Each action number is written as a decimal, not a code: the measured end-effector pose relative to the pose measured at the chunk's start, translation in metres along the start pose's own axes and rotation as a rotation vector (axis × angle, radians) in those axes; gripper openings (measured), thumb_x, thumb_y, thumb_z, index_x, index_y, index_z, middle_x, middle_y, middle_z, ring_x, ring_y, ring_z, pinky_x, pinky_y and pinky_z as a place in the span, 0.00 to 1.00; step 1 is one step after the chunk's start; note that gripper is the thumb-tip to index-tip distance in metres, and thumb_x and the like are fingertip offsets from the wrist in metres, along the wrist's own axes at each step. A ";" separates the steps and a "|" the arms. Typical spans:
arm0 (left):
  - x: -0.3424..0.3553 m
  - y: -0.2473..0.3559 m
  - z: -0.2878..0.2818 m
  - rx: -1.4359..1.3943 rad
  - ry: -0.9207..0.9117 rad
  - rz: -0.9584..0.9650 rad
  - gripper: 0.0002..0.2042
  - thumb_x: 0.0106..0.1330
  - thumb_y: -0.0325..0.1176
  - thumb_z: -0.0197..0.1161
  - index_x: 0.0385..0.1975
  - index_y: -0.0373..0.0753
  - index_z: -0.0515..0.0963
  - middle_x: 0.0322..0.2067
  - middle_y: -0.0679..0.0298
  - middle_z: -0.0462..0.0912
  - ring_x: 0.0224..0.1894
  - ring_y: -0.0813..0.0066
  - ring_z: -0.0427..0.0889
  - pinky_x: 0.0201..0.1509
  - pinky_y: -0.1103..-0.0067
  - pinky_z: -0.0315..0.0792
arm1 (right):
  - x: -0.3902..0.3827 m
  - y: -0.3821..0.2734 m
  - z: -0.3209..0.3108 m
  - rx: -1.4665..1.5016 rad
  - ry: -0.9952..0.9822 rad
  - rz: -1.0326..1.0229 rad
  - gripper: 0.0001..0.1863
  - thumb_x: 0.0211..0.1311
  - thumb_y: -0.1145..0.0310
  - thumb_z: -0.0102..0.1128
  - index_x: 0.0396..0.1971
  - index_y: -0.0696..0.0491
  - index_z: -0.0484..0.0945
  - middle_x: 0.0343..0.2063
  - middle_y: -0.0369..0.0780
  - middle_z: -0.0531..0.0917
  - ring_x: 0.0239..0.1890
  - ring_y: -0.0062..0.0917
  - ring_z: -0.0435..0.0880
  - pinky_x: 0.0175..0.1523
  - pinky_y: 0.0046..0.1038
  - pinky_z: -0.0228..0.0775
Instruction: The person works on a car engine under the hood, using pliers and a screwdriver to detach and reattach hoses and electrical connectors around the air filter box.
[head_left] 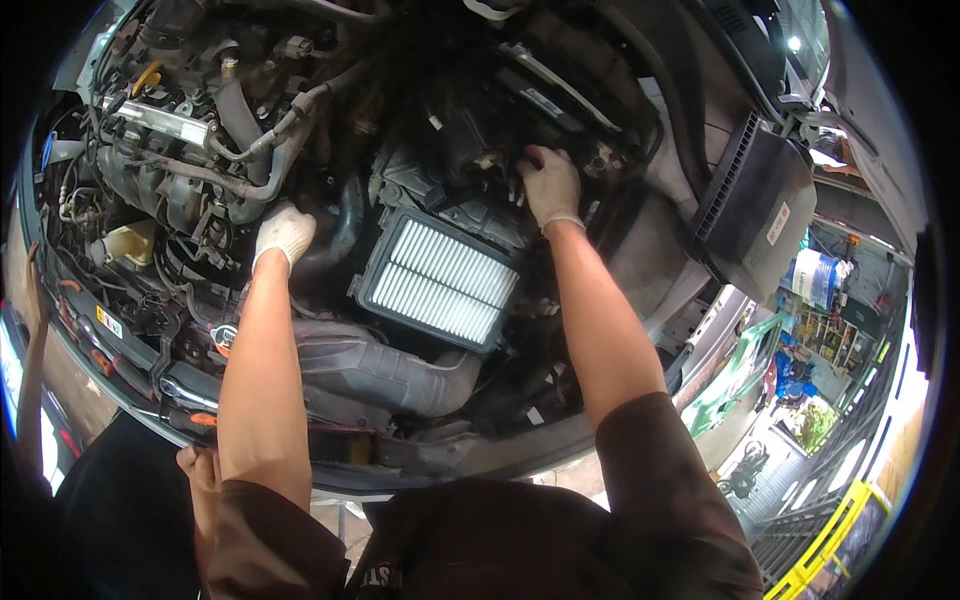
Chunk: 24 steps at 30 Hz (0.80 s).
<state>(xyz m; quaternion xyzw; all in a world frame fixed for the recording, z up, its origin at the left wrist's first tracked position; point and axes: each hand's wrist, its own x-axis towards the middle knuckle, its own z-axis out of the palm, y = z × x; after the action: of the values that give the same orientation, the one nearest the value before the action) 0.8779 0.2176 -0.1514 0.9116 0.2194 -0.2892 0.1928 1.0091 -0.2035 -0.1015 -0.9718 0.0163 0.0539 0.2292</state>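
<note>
Left hand (285, 232), gloved: left of the air filter (440, 280) and slightly beyond it, curled nearly into a fist. Inside of the fingers hidden, can't tell if it grips anything. Probably either braced there or working low among the hoses. Air filter sits mid-bay, white pleats up in a dark frame, tilted a bit to the view; fully exposed, likely because its cover is off. The arms run down either side, so neither covers it. Right hand (552, 185), gloved: beyond the filter and to its right, fingers bent, part open, up against dark fittings. Looks like a small pinch or probe, judging by the bent fingers; can't tell what, if anything, it has hold of.

Around, left to right: co-worker's arm (33, 305), far left of the filter; engine (180, 190), left and beyond, its pipes crowding the left hand; metal tool (188, 392), maybe a wrench, nearer the person and left; black hose (350, 222), just left; ribbed air duct (390, 368), near side, hemming it in; battery (545, 100), beyond and right, tight by the right hand; black cover (760, 205), well right, propped on edge.
</note>
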 end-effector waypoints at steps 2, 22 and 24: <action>-0.002 0.011 0.003 -0.026 -0.029 -0.037 0.26 0.68 0.42 0.54 0.55 0.27 0.82 0.60 0.31 0.81 0.65 0.36 0.80 0.71 0.54 0.73 | 0.003 0.007 -0.005 -0.004 -0.019 0.041 0.22 0.63 0.61 0.73 0.55 0.52 0.89 0.52 0.52 0.87 0.54 0.47 0.88 0.60 0.43 0.79; -0.023 0.017 -0.031 -0.054 -0.040 -0.021 0.23 0.70 0.45 0.52 0.52 0.43 0.91 0.57 0.53 0.89 0.61 0.53 0.88 0.66 0.62 0.79 | -0.171 -0.143 -0.044 0.404 -0.239 -0.108 0.17 0.75 0.70 0.68 0.60 0.58 0.85 0.46 0.45 0.92 0.43 0.25 0.90 0.51 0.26 0.81; -0.034 0.026 -0.042 -0.107 -0.058 -0.073 0.23 0.70 0.45 0.52 0.52 0.43 0.91 0.57 0.54 0.89 0.61 0.53 0.88 0.66 0.62 0.80 | -0.167 -0.151 -0.034 0.369 -0.269 -0.197 0.17 0.74 0.71 0.68 0.60 0.58 0.85 0.44 0.47 0.91 0.41 0.26 0.90 0.49 0.26 0.81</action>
<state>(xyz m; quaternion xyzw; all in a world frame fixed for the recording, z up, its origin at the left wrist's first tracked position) 0.8841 0.2064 -0.0928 0.8828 0.2619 -0.3101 0.2367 0.8546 -0.0827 0.0149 -0.8945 -0.0997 0.1560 0.4070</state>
